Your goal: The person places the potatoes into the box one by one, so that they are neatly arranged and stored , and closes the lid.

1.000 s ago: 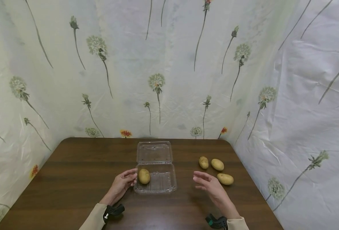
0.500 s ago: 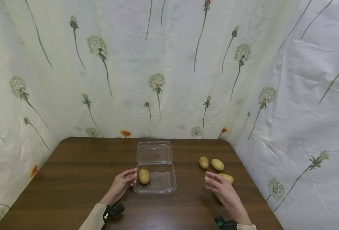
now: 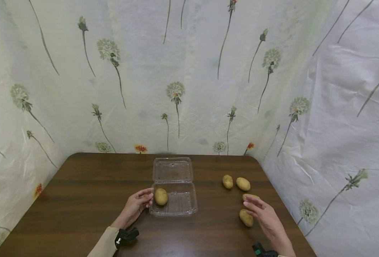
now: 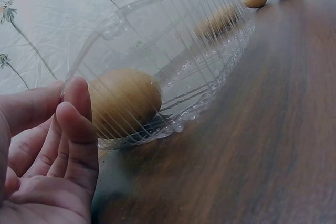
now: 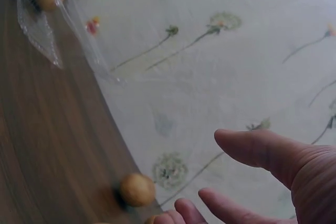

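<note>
A clear plastic clamshell container (image 3: 183, 205) stands with its lid (image 3: 172, 170) folded back on the table. One potato (image 3: 161, 197) lies in its left part. My left hand (image 3: 135, 207) pinches the container's left rim between thumb and fingers, beside that potato, as the left wrist view shows. My right hand (image 3: 266, 217) hovers at the right with thumb and fingers spread and nothing held. Just left of it is a potato (image 3: 246, 218). Its fingers partly cover another potato (image 3: 248, 196). Farther back lie two more potatoes, a left one (image 3: 227, 181) and a right one (image 3: 243, 184).
The dark wooden table (image 3: 106, 178) ends at a back edge against a hanging flower-print curtain (image 3: 196, 89). The same curtain closes in both sides. Each wrist wears a black strap device, such as the left one (image 3: 126, 235).
My right hand has moved to the right, out over the potatoes, uncovering the front potato and partly covering the one behind it. My left hand and the container have stayed put.
</note>
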Demonstrator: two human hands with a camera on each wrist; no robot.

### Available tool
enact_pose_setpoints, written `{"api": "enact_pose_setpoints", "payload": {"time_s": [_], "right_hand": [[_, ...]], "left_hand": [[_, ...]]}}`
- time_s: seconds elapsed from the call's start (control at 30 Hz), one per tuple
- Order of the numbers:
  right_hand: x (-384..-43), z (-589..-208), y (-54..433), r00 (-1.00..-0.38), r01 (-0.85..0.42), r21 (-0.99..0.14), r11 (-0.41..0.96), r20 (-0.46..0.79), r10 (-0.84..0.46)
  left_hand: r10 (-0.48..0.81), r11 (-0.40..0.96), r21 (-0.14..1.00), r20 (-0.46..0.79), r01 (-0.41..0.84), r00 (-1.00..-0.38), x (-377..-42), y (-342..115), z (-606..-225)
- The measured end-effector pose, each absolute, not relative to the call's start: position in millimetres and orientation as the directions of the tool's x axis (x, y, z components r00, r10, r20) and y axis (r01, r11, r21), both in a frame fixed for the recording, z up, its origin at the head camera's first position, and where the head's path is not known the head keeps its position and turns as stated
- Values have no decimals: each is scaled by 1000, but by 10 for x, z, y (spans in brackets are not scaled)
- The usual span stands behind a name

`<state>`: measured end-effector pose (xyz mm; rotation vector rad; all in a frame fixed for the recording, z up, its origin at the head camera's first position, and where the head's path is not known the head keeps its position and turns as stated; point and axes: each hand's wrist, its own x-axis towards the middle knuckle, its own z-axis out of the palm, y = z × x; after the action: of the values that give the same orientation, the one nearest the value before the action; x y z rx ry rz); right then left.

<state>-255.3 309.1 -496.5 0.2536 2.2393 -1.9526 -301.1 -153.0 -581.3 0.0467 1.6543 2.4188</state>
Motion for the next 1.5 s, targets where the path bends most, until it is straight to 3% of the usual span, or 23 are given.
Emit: {"api": "enact_pose_setpoints", "payload": {"time_s": [0.4, 0.67, 1.5], "right_hand": [[-2511, -5062, 3234, -959, 282, -937, 208, -276, 57], [-2502, -5172, 3255, -956, 288, -919, 270, -261, 132], [-2472, -5394, 3253, -950, 302, -885, 355, -248, 190]], "left_hand": [[198, -344, 924, -102, -166, -975, -3002, -1547, -5821], [185, -347, 923, -108, -168, -977, -3010, -1533, -5799], [178, -342, 926, -101, -158, -979, -3026, -1526, -5820]]}}
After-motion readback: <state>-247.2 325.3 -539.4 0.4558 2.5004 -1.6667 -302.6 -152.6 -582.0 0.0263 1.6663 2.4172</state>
